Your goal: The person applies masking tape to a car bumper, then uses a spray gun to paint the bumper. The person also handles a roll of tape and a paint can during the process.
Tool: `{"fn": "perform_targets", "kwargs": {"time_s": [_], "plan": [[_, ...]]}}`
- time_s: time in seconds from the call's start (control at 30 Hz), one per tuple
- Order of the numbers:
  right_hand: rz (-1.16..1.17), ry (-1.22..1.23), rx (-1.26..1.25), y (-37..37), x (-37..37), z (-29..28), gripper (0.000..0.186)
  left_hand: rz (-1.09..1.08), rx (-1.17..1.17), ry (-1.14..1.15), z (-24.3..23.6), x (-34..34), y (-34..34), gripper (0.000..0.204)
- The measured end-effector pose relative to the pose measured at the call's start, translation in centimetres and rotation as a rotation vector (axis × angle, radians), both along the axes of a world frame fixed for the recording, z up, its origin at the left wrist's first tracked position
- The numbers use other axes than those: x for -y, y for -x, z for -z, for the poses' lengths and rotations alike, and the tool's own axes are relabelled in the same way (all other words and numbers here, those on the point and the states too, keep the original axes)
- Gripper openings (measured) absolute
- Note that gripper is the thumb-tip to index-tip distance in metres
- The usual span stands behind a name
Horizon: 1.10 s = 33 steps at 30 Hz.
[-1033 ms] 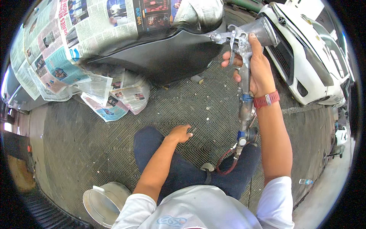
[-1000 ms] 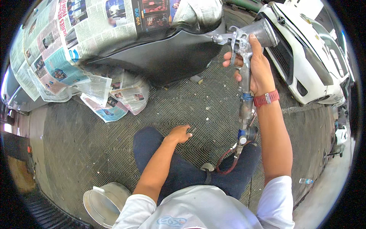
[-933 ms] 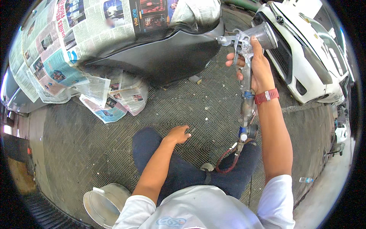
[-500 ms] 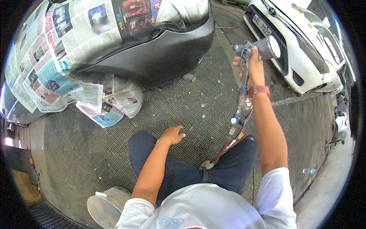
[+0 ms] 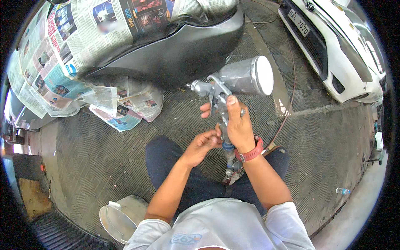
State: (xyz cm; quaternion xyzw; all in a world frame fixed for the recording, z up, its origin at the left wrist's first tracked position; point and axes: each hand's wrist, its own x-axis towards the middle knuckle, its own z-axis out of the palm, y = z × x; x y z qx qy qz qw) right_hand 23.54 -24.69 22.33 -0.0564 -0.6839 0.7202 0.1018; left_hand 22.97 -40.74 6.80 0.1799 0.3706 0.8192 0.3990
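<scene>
My right hand (image 5: 240,127), with a red wristwatch, is wrapped round the handle of a spray gun (image 5: 219,98). The gun's metal cup (image 5: 241,77) has a white lid and tilts to the right, while the nozzle points left toward a dark grey car body part (image 5: 175,56). Close beside the handle's lower end is my left hand (image 5: 202,146); its fingers are closed, with thumb and fingertips at the handle. What exactly they pinch is partly hidden. Below my right hand, a fitting (image 5: 228,156) joins the gun to its hose.
Newspaper sheets (image 5: 96,46) cover the car body at the upper left and hang to the floor. A white car (image 5: 333,54) stands at the upper right. A hose (image 5: 290,96) crosses the floor. A pale bucket (image 5: 135,208) and a plastic bottle (image 5: 343,191) lie near me.
My right hand has brought the spray gun down and left, closer to my body. My left hand has risen to the gun's handle, its fingers closing. The view has shifted slightly.
</scene>
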Motion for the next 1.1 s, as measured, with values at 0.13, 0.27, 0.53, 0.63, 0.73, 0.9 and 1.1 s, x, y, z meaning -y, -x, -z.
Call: {"fn": "perform_targets", "kwargs": {"time_s": [0.13,0.27,0.53,0.63,0.73,0.9,1.1], "plan": [[0.039,-0.090,-0.031,-0.4,1.4,0.7,0.072,-0.132,0.028,0.096,-0.8,-0.4,-2.0,0.018],[0.050,-0.106,-0.065,-0.5,3.3,1.4,0.064,-0.312,-0.011,0.133,-0.1,0.4,-2.7,0.017],[-0.198,-0.017,-0.171,-0.2,6.5,2.9,0.052,-0.481,-0.124,0.307,1.2,5.4,-4.8,0.015],[-0.183,0.026,-0.092,-0.3,5.9,3.6,0.049,-0.475,-0.157,0.368,1.0,4.1,-4.7,0.021],[-0.027,-0.031,-0.061,-0.4,3.8,4.3,0.040,-0.447,-0.182,0.331,-0.3,2.3,-4.1,0.033],[0.165,-0.004,-0.001,-0.2,-2.0,4.6,0.063,-0.386,-0.553,0.796,-3.6,5.9,-2.5,0.058],[0.421,0.020,-0.017,1.4,-8.4,4.8,0.063,-0.483,-1.204,1.589,-2.7,12.8,-2.1,0.056]]}}
